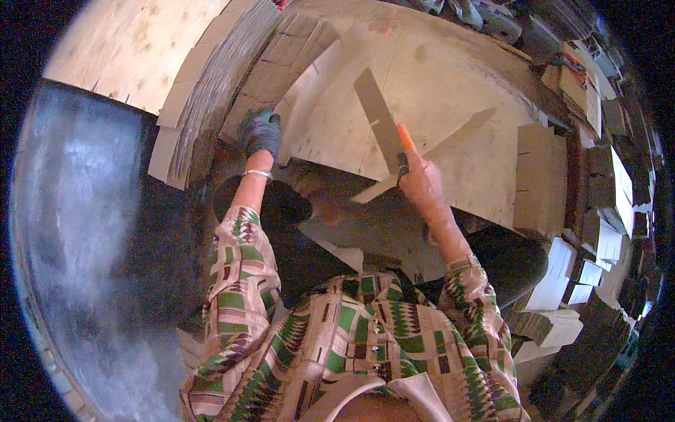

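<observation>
Cardboard sheet (422,91) under right hand's (422,184) flat blade (378,116).

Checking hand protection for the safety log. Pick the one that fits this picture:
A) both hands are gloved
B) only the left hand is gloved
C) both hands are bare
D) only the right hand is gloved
B: the left hand wears a dark grey glove and presses on the cardboard sheet, while the bare right hand grips the orange-handled knife.
</observation>
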Demonstrator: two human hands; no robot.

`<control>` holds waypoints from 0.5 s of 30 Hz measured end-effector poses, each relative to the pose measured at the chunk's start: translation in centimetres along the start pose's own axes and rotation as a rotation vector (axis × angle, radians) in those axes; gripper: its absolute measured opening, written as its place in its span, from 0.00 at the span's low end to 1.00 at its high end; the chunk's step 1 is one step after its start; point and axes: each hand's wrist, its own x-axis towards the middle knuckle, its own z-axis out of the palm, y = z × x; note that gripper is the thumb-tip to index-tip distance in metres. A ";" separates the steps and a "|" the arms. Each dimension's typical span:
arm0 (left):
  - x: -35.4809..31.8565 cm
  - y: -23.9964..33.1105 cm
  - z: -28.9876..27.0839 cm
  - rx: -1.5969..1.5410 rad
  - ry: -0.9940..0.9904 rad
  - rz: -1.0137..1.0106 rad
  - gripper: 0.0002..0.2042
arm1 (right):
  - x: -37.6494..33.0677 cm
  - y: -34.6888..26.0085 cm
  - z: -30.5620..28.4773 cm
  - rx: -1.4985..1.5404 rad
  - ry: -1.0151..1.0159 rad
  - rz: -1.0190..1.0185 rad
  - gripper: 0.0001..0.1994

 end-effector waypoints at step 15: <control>-5.5 7.9 2.5 -0.240 -0.125 0.410 0.14 | 0.8 -4.0 -0.5 0.115 0.158 -0.211 0.41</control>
